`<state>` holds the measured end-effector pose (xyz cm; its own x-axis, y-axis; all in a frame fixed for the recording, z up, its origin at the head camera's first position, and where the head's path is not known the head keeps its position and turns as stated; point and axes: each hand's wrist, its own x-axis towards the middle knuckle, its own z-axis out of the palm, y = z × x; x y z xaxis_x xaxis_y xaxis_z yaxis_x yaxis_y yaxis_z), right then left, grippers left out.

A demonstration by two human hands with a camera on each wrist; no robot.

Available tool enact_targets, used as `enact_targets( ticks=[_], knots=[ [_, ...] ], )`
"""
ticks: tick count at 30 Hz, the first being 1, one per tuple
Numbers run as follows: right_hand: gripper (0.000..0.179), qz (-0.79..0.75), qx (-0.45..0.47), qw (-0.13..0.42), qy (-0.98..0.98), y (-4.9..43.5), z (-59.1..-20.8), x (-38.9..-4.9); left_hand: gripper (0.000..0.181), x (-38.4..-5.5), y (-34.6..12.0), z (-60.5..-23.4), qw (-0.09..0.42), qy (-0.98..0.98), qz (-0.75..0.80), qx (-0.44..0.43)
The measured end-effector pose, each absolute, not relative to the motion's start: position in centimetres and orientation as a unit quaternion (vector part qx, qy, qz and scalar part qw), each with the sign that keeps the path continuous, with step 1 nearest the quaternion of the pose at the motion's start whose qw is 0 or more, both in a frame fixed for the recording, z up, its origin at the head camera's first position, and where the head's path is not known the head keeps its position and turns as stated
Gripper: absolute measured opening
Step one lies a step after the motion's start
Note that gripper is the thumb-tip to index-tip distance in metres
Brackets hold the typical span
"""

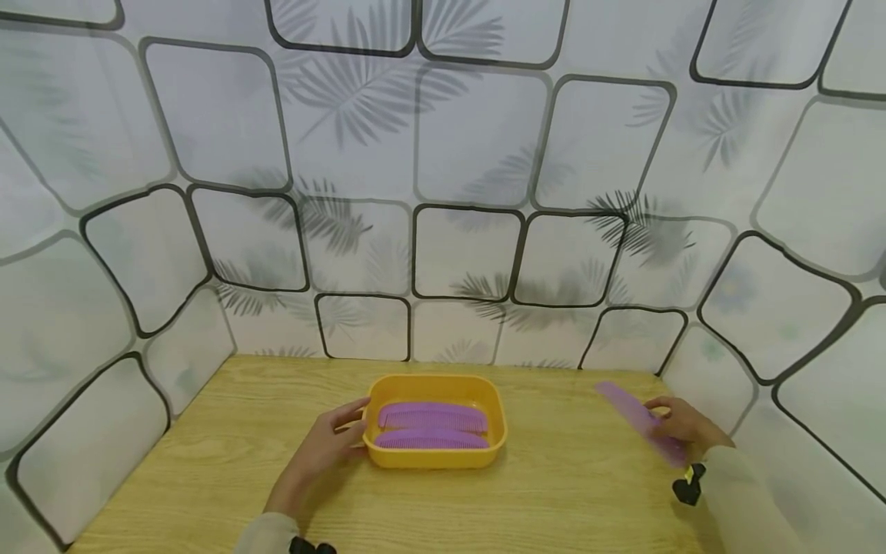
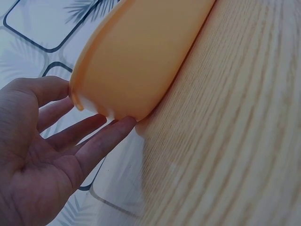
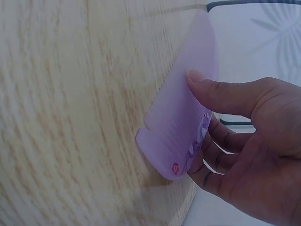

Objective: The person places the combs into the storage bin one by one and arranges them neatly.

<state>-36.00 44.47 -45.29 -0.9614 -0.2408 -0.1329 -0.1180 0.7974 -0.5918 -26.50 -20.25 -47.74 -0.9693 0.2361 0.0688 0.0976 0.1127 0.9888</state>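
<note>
At the lower centre of the head view, the left hand (image 1: 320, 452) lies with relaxed, spread fingers against the left end of the orange tray (image 1: 494, 450); the left wrist view shows the fingertips (image 2: 123, 125) touching its outer wall, not curled round it. Two purple combs (image 1: 431, 427) lie inside. Bare wooden table (image 1: 567, 492) stretches between tray and right hand (image 1: 685, 431), which pinches a third purple comb (image 1: 640, 422) near the table's right edge. The right wrist view shows the thumb (image 3: 221, 94) pressed on it, seemingly lifted. Patterned walls (image 1: 443, 192) close the far side.
</note>
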Motion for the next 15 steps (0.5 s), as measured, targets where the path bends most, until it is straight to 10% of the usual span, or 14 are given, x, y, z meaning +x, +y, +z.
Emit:
enact_targets(
  ticks=[15],
  knots=[
    [0.060,-0.359,-0.129,0.101,0.919,44.42,-45.11,-36.09,0.056,-26.55,-20.24,-47.76,0.050,0.743,0.658,0.112]
  ],
)
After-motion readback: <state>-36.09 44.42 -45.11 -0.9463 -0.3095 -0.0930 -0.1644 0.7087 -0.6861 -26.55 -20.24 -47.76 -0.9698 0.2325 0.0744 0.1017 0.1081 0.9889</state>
